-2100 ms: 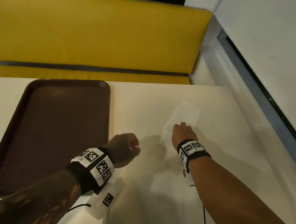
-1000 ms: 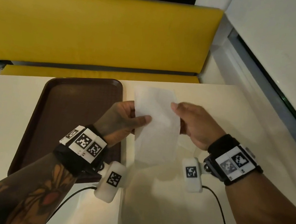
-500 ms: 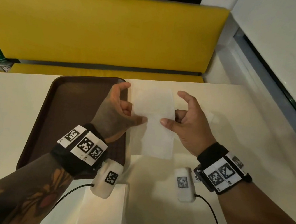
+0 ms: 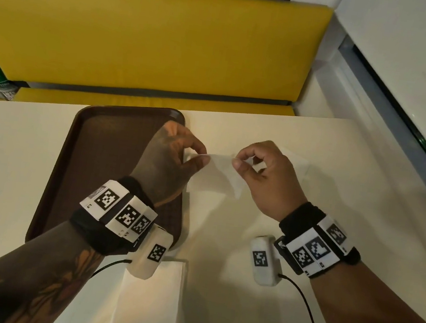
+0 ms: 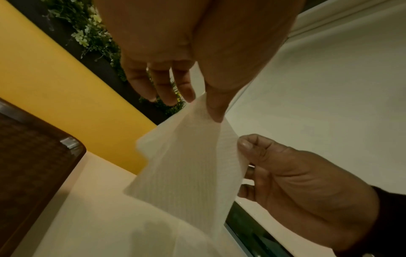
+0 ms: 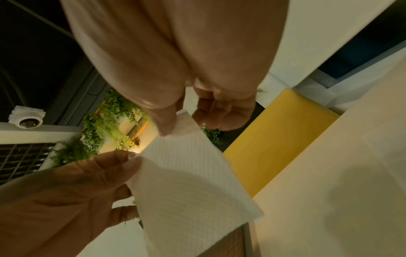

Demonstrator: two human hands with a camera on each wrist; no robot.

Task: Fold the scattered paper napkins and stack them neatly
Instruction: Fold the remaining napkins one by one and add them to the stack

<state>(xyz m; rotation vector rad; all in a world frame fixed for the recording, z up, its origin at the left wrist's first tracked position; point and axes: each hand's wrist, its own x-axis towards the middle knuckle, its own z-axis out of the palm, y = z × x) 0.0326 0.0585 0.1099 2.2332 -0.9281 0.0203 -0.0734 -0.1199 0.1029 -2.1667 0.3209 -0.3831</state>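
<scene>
Tray (image 4: 94,151) left (perhaps napkin (image 4: 150,296) near)

We can read no words or numbers anywhere; only square black-and-white coded tags stand on the wristbands (image 4: 121,210) behind both grips.

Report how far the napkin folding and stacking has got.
Done: a white folded napkin lies at the table's near edge. In hand: the left hand and right hand pinch one napkin in the air. Left: another napkin lies behind the right hand; the tray holds none.
</scene>
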